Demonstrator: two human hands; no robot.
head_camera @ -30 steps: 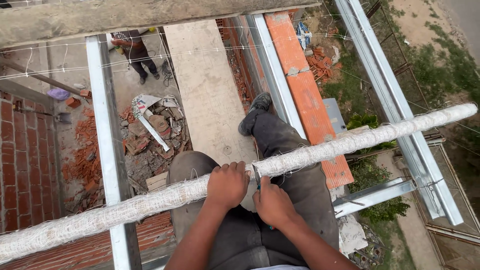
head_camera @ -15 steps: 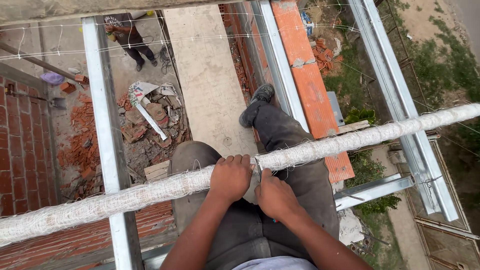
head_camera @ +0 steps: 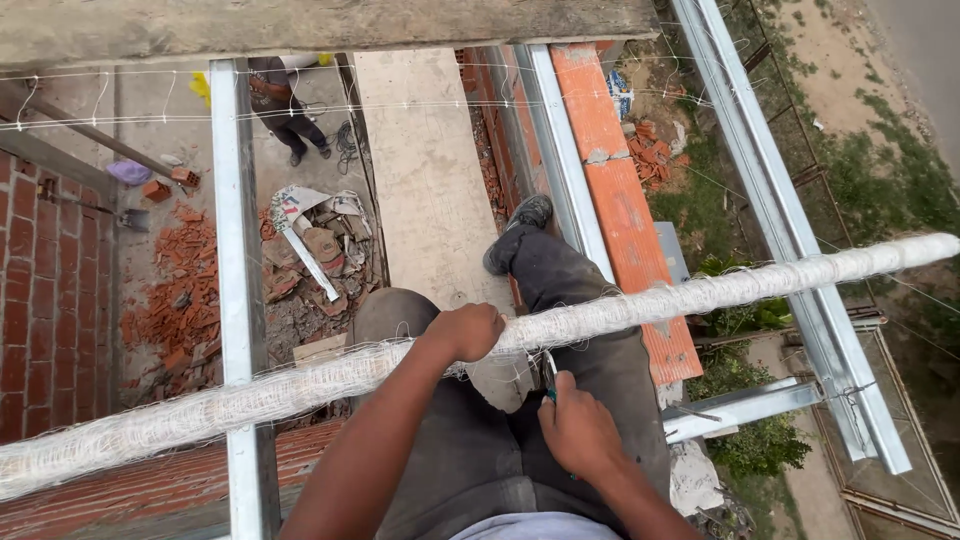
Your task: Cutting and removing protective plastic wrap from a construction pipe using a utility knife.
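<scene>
Net roll [head_camera: 300,385]: white mesh wound into a long rough tube, running across the frame from lower left to upper right. Steel rail [head_camera: 240,300] is crossing under it at left. Left hand [head_camera: 468,330] is clenching the roll mid-span. Right hand [head_camera: 578,432], just below the roll, is gripping small pliers [head_camera: 549,370]. Open drop right of the roll.

Below us, daylight falls on a red brick wall [head_camera: 45,300], broken-brick rubble [head_camera: 190,300] on concrete ground, grey metal beams [head_camera: 235,250], an orange plank [head_camera: 620,190] and grassy earth [head_camera: 880,180]
</scene>
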